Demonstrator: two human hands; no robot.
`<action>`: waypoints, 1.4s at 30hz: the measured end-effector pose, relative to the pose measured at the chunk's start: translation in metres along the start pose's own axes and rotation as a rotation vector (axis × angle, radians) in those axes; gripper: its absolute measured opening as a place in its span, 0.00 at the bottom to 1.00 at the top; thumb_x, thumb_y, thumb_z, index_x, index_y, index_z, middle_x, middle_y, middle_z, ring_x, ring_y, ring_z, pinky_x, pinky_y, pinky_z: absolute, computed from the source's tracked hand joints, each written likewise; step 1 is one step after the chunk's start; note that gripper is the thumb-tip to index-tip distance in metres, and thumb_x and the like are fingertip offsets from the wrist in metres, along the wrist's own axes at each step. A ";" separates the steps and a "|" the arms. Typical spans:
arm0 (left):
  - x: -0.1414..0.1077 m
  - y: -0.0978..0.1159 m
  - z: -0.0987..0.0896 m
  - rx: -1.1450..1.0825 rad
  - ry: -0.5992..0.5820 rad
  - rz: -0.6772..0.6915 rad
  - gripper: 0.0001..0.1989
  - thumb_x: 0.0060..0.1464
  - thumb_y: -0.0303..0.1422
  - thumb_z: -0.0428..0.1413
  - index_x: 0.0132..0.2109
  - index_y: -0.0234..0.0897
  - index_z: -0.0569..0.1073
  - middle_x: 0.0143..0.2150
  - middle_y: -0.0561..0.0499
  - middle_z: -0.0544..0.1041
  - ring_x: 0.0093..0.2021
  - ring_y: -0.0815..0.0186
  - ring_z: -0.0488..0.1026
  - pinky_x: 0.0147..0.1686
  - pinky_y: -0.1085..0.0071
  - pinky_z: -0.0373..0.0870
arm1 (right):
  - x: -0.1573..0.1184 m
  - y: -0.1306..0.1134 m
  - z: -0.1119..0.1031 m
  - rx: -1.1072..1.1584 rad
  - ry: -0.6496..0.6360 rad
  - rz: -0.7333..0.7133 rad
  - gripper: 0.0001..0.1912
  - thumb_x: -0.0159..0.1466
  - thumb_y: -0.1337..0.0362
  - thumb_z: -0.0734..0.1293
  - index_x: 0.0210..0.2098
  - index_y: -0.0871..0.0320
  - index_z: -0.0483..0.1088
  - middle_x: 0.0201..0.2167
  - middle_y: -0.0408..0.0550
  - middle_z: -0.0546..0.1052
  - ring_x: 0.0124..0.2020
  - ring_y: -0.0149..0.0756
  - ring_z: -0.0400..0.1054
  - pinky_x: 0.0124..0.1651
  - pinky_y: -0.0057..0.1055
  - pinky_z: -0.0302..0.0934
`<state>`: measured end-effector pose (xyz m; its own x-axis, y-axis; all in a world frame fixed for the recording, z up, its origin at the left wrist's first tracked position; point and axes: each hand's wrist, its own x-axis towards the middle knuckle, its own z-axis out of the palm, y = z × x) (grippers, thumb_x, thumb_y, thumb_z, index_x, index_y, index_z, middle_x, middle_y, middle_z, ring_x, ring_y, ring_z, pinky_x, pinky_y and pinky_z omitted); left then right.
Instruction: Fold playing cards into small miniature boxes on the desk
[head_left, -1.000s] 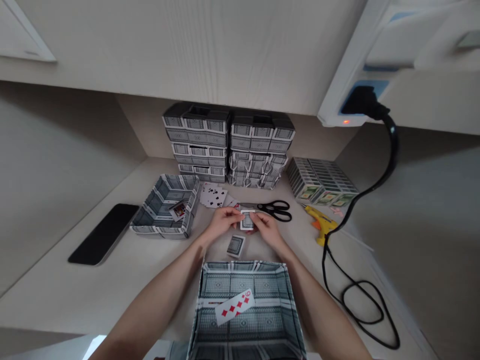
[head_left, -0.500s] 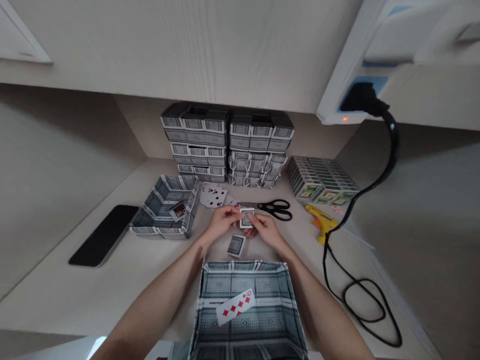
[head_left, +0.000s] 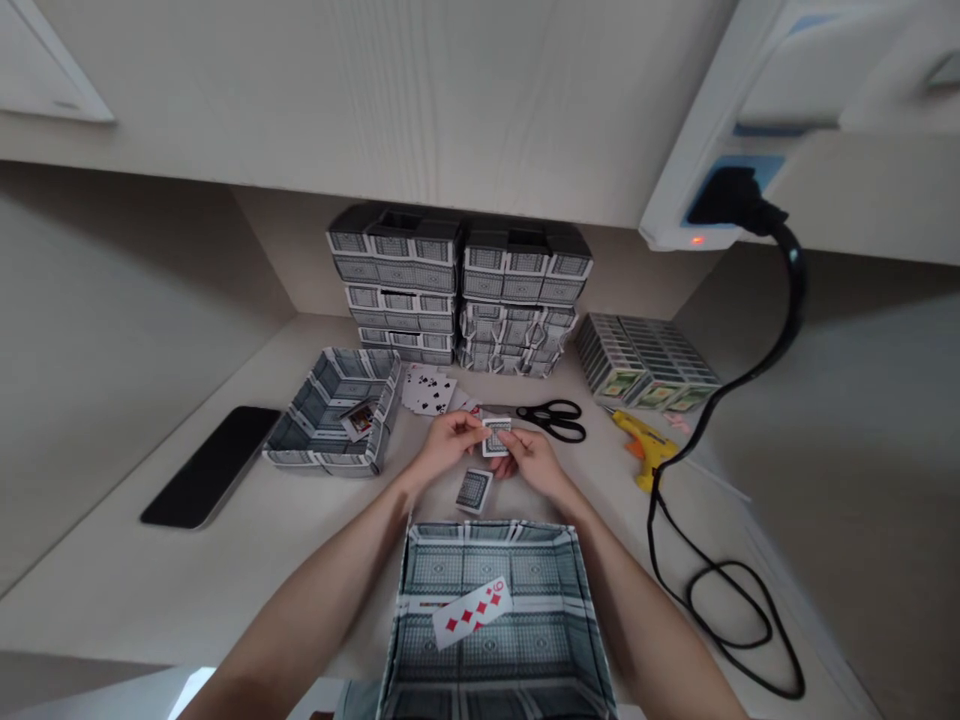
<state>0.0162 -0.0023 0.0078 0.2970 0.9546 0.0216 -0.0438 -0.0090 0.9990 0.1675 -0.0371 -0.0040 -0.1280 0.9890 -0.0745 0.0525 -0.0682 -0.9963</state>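
Between my two hands is a small folded card piece (head_left: 496, 438) with a patterned back. My left hand (head_left: 450, 441) pinches its left side, and my right hand (head_left: 530, 455) grips its right side, thumb on the face. Just below them a second patterned card piece (head_left: 474, 491) lies on the desk. Nearest to me stands an open box made of cards (head_left: 439, 570), with a nine of diamonds (head_left: 471, 612) lying inside. Loose face-up cards (head_left: 429, 390) and black scissors (head_left: 553, 418) lie just beyond my hands.
Another card box (head_left: 322, 458) stands at left beside a black phone (head_left: 212, 466). Stacked card boxes (head_left: 457, 285) line the back. At right are packed card decks (head_left: 646, 362), a yellow glue gun (head_left: 643, 445) and a looped black cable (head_left: 757, 600).
The whole view has shifted very slightly. Both hands keep hold of the card piece in nearly the same place.
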 end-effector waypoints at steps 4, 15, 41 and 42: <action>0.000 0.000 0.001 -0.018 -0.005 -0.008 0.14 0.36 0.38 0.62 0.22 0.31 0.68 0.15 0.58 0.64 0.17 0.76 0.57 0.20 0.77 0.54 | 0.001 0.002 0.001 -0.008 0.002 0.006 0.22 0.54 0.44 0.61 0.18 0.56 0.64 0.12 0.42 0.71 0.12 0.32 0.62 0.17 0.29 0.57; -0.001 -0.001 0.002 -0.038 -0.002 -0.007 0.14 0.36 0.38 0.62 0.22 0.32 0.68 0.15 0.59 0.64 0.17 0.76 0.57 0.20 0.78 0.53 | 0.002 0.007 0.001 -0.152 0.117 -0.041 0.18 0.57 0.51 0.59 0.17 0.55 0.61 0.07 0.37 0.61 0.08 0.27 0.51 0.13 0.26 0.44; -0.001 -0.014 0.006 0.194 0.074 0.238 0.12 0.48 0.40 0.54 0.27 0.34 0.68 0.22 0.55 0.68 0.24 0.71 0.64 0.25 0.76 0.60 | 0.004 0.012 -0.002 -0.279 0.037 -0.182 0.17 0.58 0.54 0.58 0.18 0.56 0.56 0.14 0.38 0.57 0.17 0.29 0.51 0.22 0.26 0.46; -0.002 -0.014 0.006 0.245 0.060 0.275 0.11 0.49 0.39 0.54 0.28 0.34 0.69 0.24 0.54 0.69 0.26 0.71 0.65 0.27 0.75 0.61 | 0.005 0.014 -0.001 -0.310 0.047 -0.193 0.17 0.58 0.54 0.58 0.18 0.56 0.56 0.14 0.38 0.57 0.18 0.29 0.51 0.22 0.26 0.46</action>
<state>0.0218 -0.0058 -0.0057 0.2489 0.9224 0.2953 0.1177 -0.3314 0.9361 0.1689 -0.0330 -0.0183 -0.1195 0.9852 0.1230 0.3304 0.1563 -0.9308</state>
